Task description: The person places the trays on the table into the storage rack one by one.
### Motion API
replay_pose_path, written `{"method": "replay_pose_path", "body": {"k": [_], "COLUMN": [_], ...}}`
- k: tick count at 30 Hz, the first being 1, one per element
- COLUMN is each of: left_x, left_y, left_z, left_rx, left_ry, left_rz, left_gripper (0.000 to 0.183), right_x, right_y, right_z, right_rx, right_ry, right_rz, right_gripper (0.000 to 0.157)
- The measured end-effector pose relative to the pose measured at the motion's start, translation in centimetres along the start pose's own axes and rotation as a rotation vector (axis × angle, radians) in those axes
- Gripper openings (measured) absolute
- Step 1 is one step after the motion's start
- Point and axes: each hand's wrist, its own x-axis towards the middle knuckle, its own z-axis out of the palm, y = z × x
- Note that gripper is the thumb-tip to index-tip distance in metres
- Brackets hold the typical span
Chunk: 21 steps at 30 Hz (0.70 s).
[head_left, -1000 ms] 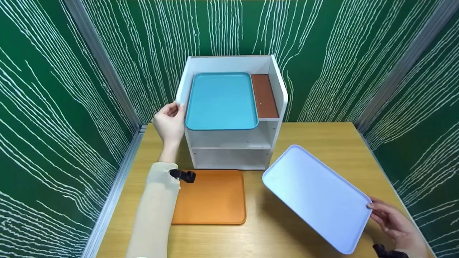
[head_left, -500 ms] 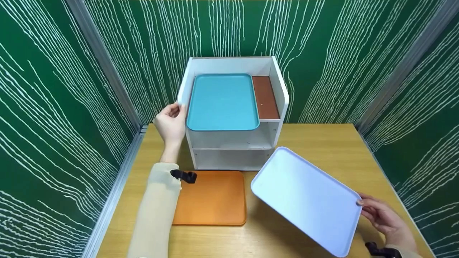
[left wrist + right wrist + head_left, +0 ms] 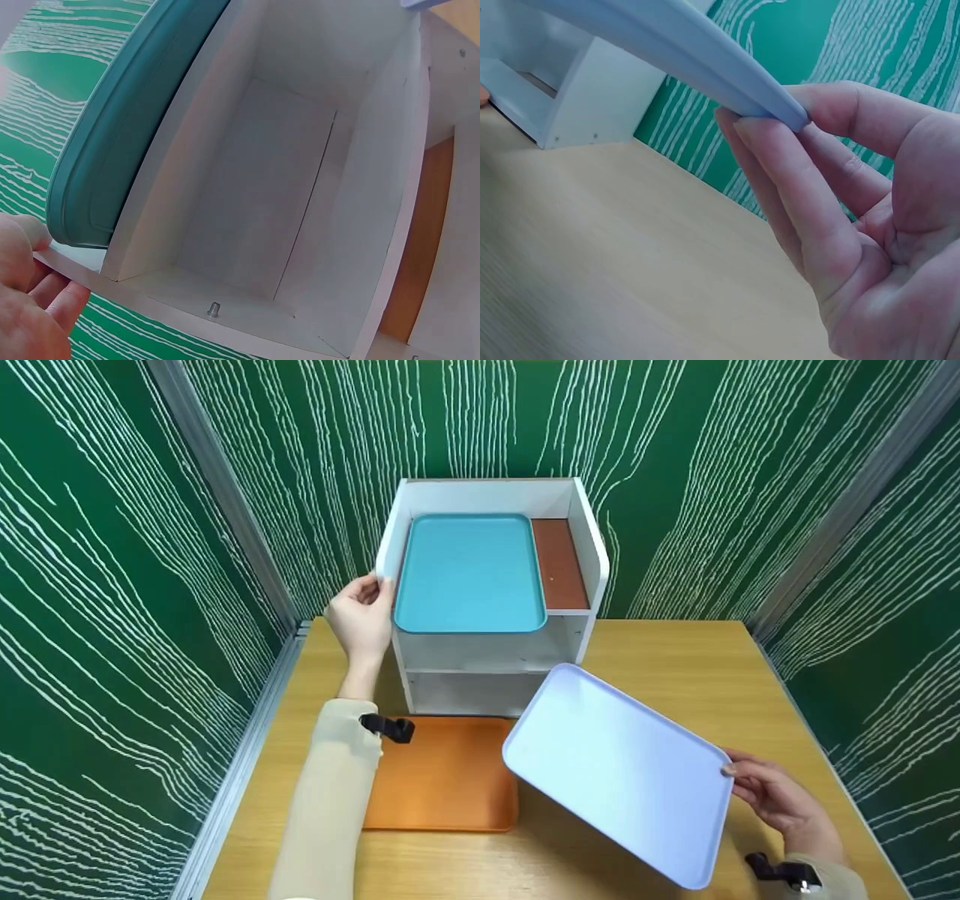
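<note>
My left hand (image 3: 361,613) pinches the front edge of the left side panel of a white shelf unit (image 3: 592,547), thumb and fingers on either face of it. A teal tray (image 3: 471,574) lies on the unit's brown top shelf, its front end jutting past the shelf edge. With my right hand (image 3: 776,799) I pinch the right rim of a lavender tray (image 3: 622,772), thumb on top and fingers beneath. That tray is held tilted above the table, its far left corner in front of the unit. In the right wrist view the fingers (image 3: 802,187) press its underside.
An orange tray (image 3: 442,780) lies flat on the wooden table (image 3: 675,660), left of the lavender tray and in front of the unit. Two open compartments sit below the unit's top shelf. Green walls (image 3: 862,585) with white lines surround the table on three sides.
My right hand has carried the lavender tray leftward, so its left corner now overlaps the orange tray's edge in view. The left hand keeps its grip on the shelf panel.
</note>
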Motion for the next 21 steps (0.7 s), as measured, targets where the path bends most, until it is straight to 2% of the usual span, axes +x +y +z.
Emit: {"method": "replay_pose_path", "body": {"k": [3, 10, 14, 16, 21], "left_x": [0.0, 0.0, 0.1, 0.1, 0.1], "left_y": [-0.1, 0.0, 0.0, 0.0, 0.0], "left_z": [0.0, 0.1, 0.1, 0.1, 0.2], "left_rx": [-0.003, -0.001, 0.003, 0.007, 0.023], "left_ry": [0.007, 0.003, 0.006, 0.01, 0.016], "left_rz": [0.004, -0.003, -0.004, -0.003, 0.014], "left_gripper": [0.019, 0.018, 0.018, 0.017, 0.017], "right_x": [0.8, 2.7, 3.8, 4.3, 5.7], "right_y": [0.2, 0.7, 1.1, 1.4, 2.1], "right_z": [0.7, 3.1, 4.7, 5.3, 7.0], "right_rx": [0.006, -0.021, -0.025, -0.02, 0.03], "right_ry": [0.02, 0.136, 0.147, 0.126, 0.121], "right_rz": [-0.002, 0.014, -0.002, -0.02, -0.058], "right_gripper": [0.049, 0.039, 0.037, 0.038, 0.04]}}
